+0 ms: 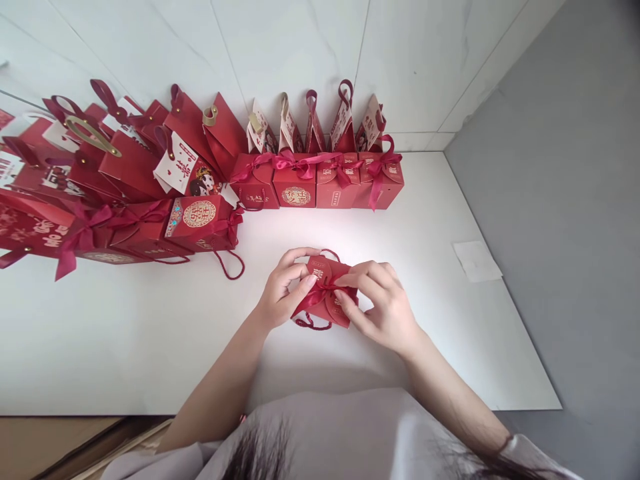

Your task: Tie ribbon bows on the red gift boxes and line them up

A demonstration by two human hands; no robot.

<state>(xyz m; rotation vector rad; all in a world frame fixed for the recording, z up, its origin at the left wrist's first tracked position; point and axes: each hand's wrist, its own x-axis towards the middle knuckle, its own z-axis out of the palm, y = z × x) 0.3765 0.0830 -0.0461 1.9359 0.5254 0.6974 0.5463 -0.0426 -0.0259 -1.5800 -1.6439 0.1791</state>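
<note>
A small red gift box with pale printed characters sits on the white table in front of me. Dark red cord handles stick out at its sides. Across its top runs a shiny red ribbon, gathered at the middle. My left hand is closed on the box's left part, thumb on the ribbon side and fingers over the far edge. With thumb and index finger, my right hand pinches the ribbon near the middle of the lid.
Behind the box, several ribbon-tied red boxes stand in a row against the marble-look wall. Many red gift bags and boxes crowd the left. A white paper square lies by the table's right edge, beside a grey wall.
</note>
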